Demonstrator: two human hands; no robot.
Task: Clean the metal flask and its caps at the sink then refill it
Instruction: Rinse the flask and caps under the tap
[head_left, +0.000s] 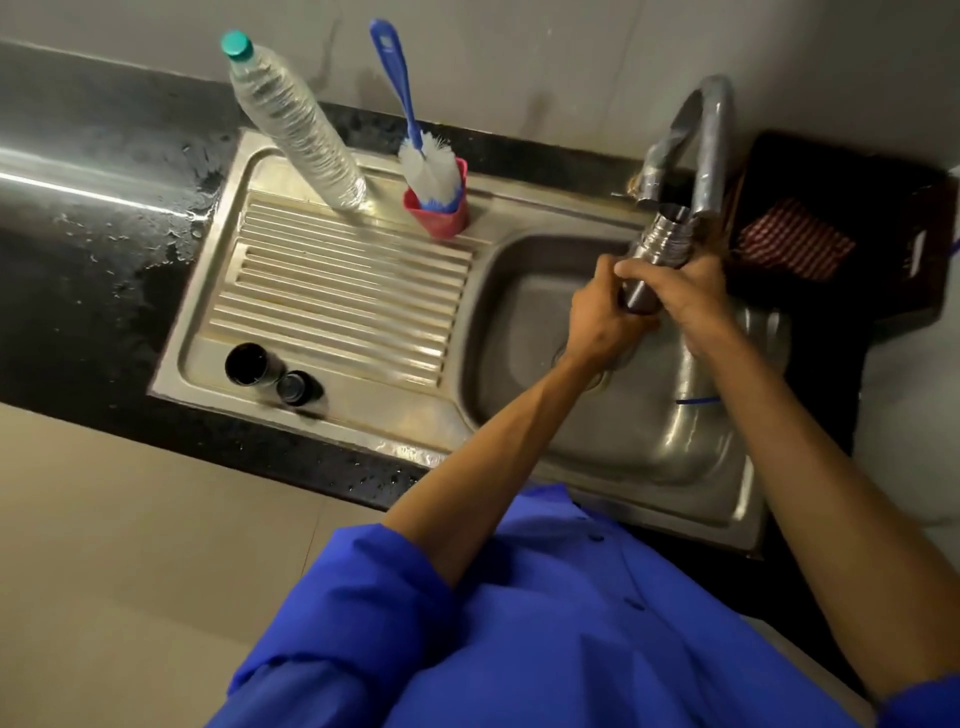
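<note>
Both hands are wrapped round the flask (655, 260) over the sink (613, 415): left hand (605, 317) clenched low on the body, right hand (685, 299) gripping just above it. The threaded neck pokes out past the fingers, right up under the tap (696, 150). I'd guess wet steel like that gets slippery and heavier as it fills, so holding the smooth body two-handed makes sense. Both caps (270, 371) sit way off to the left of the grip, on the drainboard.
</note>
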